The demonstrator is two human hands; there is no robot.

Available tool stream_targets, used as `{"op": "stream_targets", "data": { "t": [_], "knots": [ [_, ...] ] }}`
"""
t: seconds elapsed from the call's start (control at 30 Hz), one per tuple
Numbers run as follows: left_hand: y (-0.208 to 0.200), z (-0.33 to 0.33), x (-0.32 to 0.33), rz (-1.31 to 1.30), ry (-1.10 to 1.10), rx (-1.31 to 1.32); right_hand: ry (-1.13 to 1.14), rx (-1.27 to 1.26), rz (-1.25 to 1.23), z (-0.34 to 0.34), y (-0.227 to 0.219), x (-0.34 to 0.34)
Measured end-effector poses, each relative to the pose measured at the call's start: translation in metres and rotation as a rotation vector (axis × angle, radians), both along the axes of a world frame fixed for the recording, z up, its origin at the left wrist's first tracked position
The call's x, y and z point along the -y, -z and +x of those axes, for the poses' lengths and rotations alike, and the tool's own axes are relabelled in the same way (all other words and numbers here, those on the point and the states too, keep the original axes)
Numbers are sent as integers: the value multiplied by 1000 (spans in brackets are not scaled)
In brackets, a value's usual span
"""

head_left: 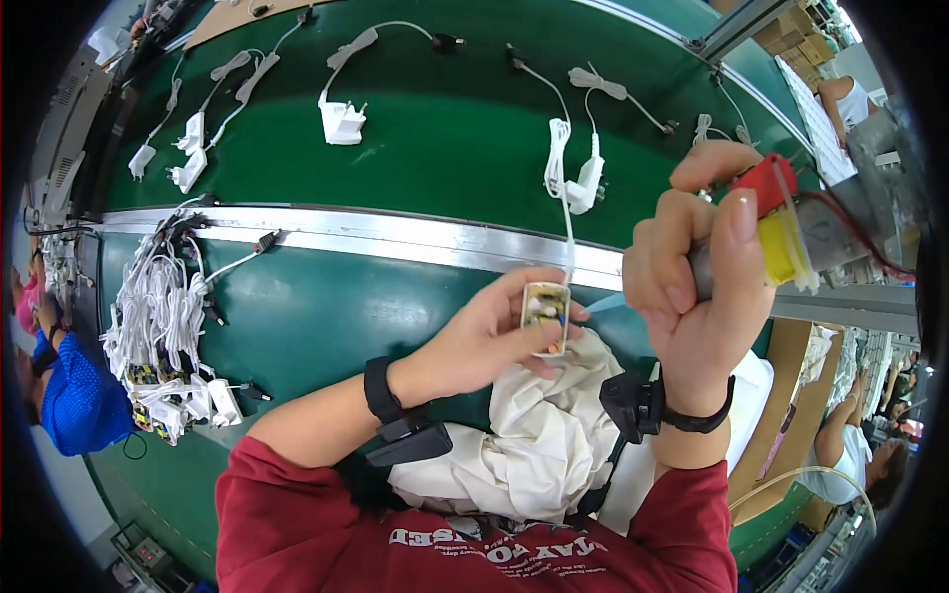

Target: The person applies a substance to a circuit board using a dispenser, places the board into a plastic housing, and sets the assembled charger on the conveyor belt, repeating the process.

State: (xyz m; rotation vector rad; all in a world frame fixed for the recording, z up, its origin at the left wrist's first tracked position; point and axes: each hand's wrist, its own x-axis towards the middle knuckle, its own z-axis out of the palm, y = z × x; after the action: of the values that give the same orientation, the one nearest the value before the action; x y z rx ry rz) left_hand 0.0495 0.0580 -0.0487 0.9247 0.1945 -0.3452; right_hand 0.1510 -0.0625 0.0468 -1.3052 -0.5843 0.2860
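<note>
Worktable (326,296), green, under the left-hand grip (484,334); metal rail (395,237), silver, beyond it; surface (445,148), green, farther beyond; cardboard boxes (789,38), stacked, far beyond, rightward.

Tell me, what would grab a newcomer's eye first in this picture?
Probably the bulky grey tool with a yellow band, held up at the right in the right hand. Near the centre, the left hand holds an open white adapter casing, its electronic parts exposed. At the left, a tangled heap of white cables stands out against the green work surface.
</note>
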Motion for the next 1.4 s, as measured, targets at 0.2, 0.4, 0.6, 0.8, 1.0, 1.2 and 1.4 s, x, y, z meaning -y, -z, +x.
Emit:
{"op": "stream_targets", "data": {
  "t": [0.2,0.4,0.6,0.8,1.0,1.2,1.4],
  "knots": [
    [15,-2,8,-178,46,74,-34,-1,29,3,9,-6],
    [20,-2,5,-201,55,79,-19,-22,89,-1,19,-14],
    [23,0,1,-208,69,73,-111,12,12,9,24,-9],
    [24,1,2,-227,73,75,-99,-52,74,5,28,-11],
    [26,2,1,-249,43,50,-128,18,36,13,28,-6],
    [30,9,-7,-137,-68,-10,-265,74,6,14,28,1],
    [36,12,-13,-258,-115,-1,-329,12,171,9,42,-6]
  ]
}}
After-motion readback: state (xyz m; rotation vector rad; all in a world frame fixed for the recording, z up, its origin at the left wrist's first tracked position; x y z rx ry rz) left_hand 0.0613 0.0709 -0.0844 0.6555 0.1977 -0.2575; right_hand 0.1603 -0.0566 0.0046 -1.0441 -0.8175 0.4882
